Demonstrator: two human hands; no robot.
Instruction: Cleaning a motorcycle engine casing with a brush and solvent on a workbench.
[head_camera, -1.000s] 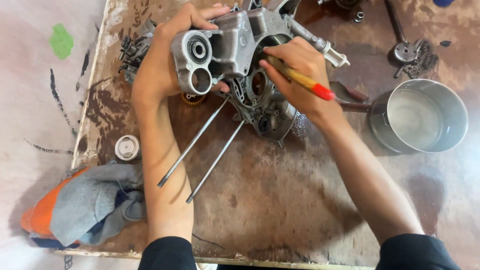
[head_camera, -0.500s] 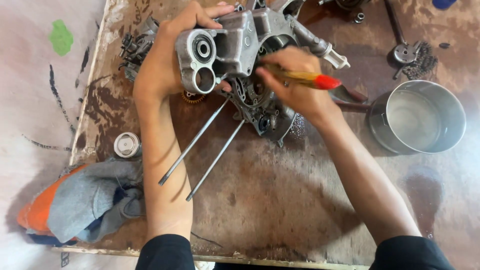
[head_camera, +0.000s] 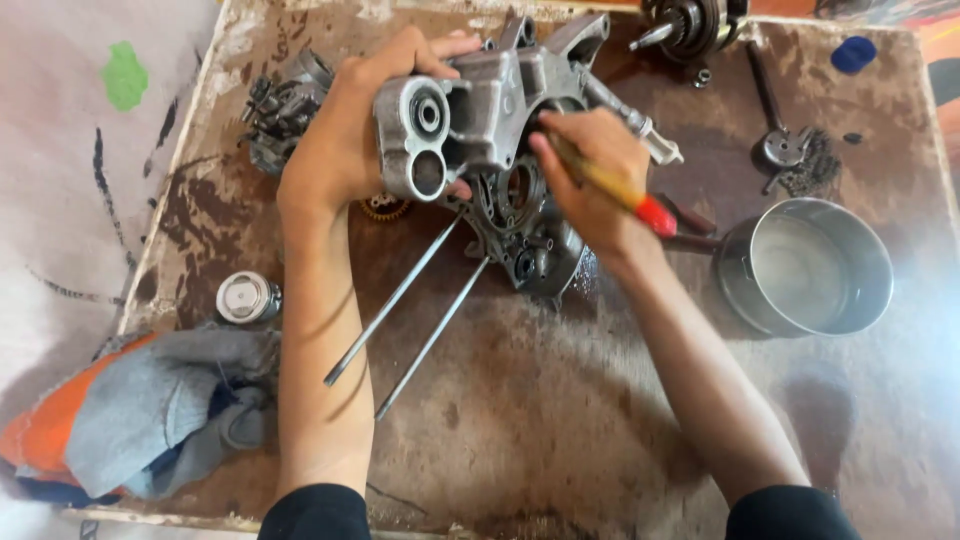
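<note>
An engine case (head_camera: 480, 120) is held tilted above the stained surface (head_camera: 560, 420), at about 12 o'clock of the view. It is gripped at its 9 o'clock side by the left hand (head_camera: 345, 130), fingers wrapped over the top edge. A brush (head_camera: 610, 185) with a red end is pinched in the right hand (head_camera: 595, 180) and pressed into the case opening. Two long studs (head_camera: 410, 310) stick out from the case toward 7 o'clock. A metal pot (head_camera: 805, 265) stands at 3 o'clock, near the right wrist. A grey and orange rag (head_camera: 130, 410) lies at 8 o'clock, with a small round metal part (head_camera: 245, 297) just above it.
</note>
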